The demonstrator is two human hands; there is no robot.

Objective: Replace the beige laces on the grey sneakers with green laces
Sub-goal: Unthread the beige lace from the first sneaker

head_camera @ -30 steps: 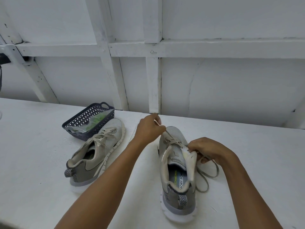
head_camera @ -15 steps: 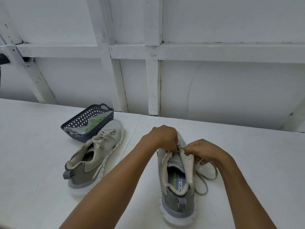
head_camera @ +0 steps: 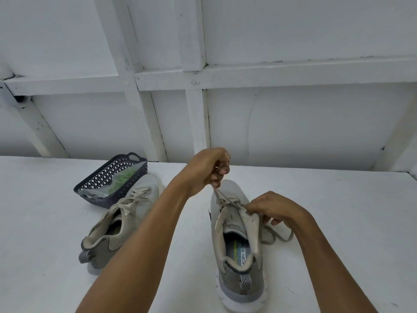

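A white wall (head_camera: 293, 120) with painted battens stood behind a white table (head_camera: 338, 211), as seen from the head view. At the far left of the table sat a dark basket (head_camera: 99, 177) with a lattice wall. In it lay a clear bag (head_camera: 102, 192) holding green laces (head_camera: 123, 177).

Just beside the basket lay the far shoe (head_camera: 137, 220), grey, with its toe pointing away and to the right. Its beige laces (head_camera: 133, 199) were threaded and loosely crossed. The near shoe (head_camera: 237, 251) stood upright in the middle of the table, heel toward the person and toe toward the wall, with its printed insole showing. The two shoes were apart, and the left forearm crossed over the gap between them.

The left hand (head_camera: 207, 168) was raised above the toe of the near shoe. Its fingers were curled tight round the lace (head_camera: 217, 193), which ran taut from the fist down into the shoe. The lace crossed the shoe only near the toe end of the opening.

The right hand (head_camera: 275, 208) sat low at the shoe's right side, thumb and fingers pinching the pale flap (head_camera: 249, 224) by the eyelets. The two hands were near each other but not touching. A slack loop of the same lace lay on the table to the right of the shoe, partly under the right hand.
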